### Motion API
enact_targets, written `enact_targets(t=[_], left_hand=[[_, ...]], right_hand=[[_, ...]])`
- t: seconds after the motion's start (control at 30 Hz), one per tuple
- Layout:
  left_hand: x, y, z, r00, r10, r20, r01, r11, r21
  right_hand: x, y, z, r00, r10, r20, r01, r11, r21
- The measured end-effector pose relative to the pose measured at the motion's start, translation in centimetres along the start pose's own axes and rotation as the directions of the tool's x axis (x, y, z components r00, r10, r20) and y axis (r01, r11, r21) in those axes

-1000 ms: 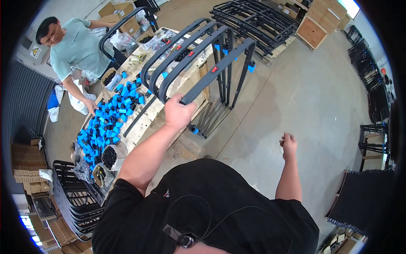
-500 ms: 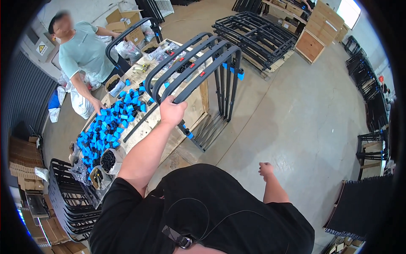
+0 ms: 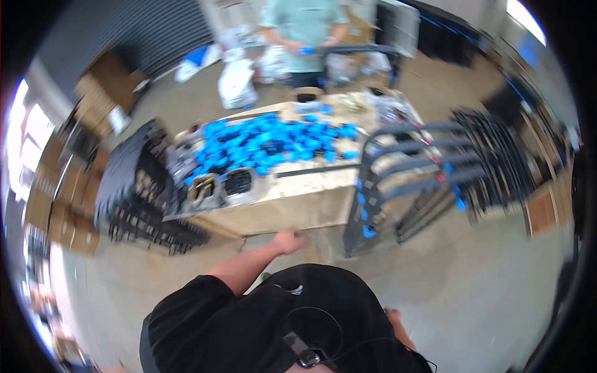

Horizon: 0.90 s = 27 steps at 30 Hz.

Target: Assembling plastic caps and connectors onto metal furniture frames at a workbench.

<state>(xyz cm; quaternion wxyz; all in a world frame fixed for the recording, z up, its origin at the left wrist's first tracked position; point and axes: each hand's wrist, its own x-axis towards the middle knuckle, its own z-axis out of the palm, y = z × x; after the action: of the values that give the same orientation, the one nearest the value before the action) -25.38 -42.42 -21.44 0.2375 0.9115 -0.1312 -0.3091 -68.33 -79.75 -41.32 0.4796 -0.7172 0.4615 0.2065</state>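
My left hand [image 3: 289, 242] is in front of the workbench, away from the metal frames, its fingers smeared by motion. Low on the right, my right hand [image 3: 393, 316] hangs beside my body, partly hidden by my shirt, and its fingers are not clear. Several black curved tube frames [image 3: 404, 165] stand together at the bench's right end, with blue pieces on their legs. A wide heap of blue and black plastic parts [image 3: 267, 143] covers much of the wooden workbench [image 3: 311, 186]. Two open bags of dark small parts [image 3: 238, 184] sit at its near left corner.
Across the bench stands a co-worker [image 3: 305, 25], hands at a blue part and a dark tube. Stacked black frames [image 3: 140, 180] flank the bench on the left; another black frame stack [image 3: 494, 158] lies to the right. Cardboard boxes [image 3: 68, 211] line the far left. White bags [image 3: 236, 81] rest behind.
My view has swung left to face the bench. My left hand has let go of the tube frames and come down in front of the bench. My right hand is now closer to my body.
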Motion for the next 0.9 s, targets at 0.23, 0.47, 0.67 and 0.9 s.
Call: enact_targets(t=[0.23, 0.47, 0.67, 0.9], left_hand=[[-11.6, -30.9, 6.8, 0.659, -0.74, 0.136, 0.745, 0.616, -0.257], [-20.3, -43.7, 2.9, 0.456, -0.889, 0.043, 0.642, 0.294, -0.708], [-21.6, -57.1, -11.6, 0.378, -0.916, -0.131, 0.243, 0.235, -0.941], [-26.3, -64.3, -27.2, 0.288, -0.912, -0.292, 0.028, 0.313, -0.949]], right_hand=[[12.9, 2.0, 1.9, 0.998, 0.047, 0.03, -0.018, 0.783, -0.622], [11.6, -20.6, 10.1, 0.986, -0.124, 0.113, 0.166, 0.824, -0.543], [12.8, -31.2, 21.8, 0.782, -0.485, 0.392, 0.577, 0.801, -0.16], [2.5, -44.9, 40.6, 0.826, -0.419, 0.377, 0.564, 0.601, -0.566]])
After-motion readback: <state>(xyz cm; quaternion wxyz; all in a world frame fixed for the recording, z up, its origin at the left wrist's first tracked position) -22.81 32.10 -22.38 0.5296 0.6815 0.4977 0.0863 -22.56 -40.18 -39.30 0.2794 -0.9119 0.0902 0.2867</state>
